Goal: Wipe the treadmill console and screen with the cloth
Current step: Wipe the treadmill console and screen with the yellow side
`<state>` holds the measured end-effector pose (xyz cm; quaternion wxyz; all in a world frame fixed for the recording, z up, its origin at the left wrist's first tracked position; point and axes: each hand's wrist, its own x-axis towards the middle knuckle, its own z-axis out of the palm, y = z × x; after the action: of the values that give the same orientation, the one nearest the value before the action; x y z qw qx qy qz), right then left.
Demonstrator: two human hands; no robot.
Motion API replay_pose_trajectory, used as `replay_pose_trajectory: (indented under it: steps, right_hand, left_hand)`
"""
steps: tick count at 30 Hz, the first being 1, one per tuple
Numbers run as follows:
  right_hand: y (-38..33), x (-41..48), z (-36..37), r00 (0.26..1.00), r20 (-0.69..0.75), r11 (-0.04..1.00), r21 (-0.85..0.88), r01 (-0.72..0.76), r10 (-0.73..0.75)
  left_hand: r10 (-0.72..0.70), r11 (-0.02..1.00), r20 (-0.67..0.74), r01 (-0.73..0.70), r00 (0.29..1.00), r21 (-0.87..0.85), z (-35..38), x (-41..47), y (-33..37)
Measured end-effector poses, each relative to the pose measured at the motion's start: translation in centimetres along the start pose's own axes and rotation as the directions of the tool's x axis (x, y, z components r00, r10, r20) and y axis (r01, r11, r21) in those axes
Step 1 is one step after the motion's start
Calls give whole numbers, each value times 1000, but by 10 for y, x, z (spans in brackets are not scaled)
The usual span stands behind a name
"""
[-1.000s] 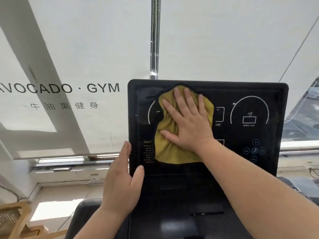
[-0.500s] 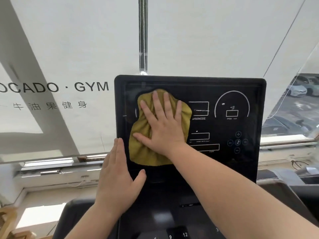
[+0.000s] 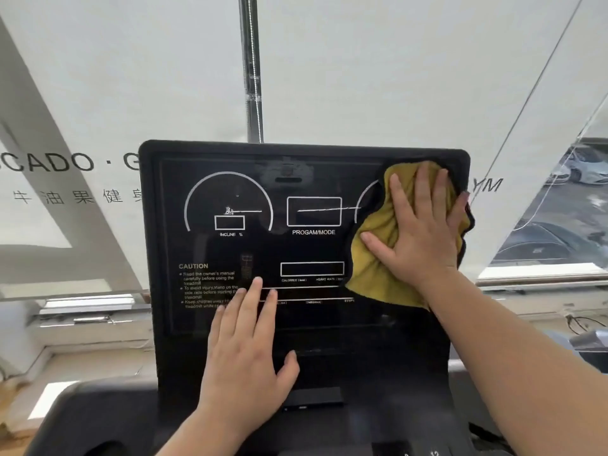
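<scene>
Cloth: I count one, yellow, spread over the upper right corner of the single black treadmill screen, hiding most of the right dial and lapping past the screen's right edge. Both hands are on the panel: the right hand presses the fabric flat with straight, spread fingers, nothing curled round it. The left hand lies equally flat and uncurled on the lower screen beside the caution text. One INCLINE dial and three complete outlined boxes show uncovered, above the dark console.
</scene>
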<state>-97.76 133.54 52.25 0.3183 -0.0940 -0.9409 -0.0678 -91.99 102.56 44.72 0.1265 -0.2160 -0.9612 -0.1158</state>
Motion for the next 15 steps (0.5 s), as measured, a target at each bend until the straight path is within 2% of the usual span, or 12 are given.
replay_pose_trajectory:
  steps: [3,5,7,9,12,15]
  right_hand:
    - [-9,29,-12,990,4,985,100,-143,144]
    - [-27,31,-13,991,-12,985,118,-130,132]
    - [-45,17,-7,1000,-26,995,96,8,-5]
    - [-55,-6,2,978,-34,976,64,207,-205]
    - [-51,-48,22,899,-40,898,36,438,-437]
    - [-20,-88,41,802,-28,802,-9,597,-597]
  left_hand:
    - [-45,997,28,44,999,56,9,-1,8]
    - [-72,995,31,70,997,77,12,0,12]
    - [-96,992,6,95,995,79,12,4,17]
    - [-121,989,-12,122,993,84,12,6,22]
    - [-162,981,-1,161,987,111,16,4,26]
    - [-194,973,1,192,981,130,18,3,32]
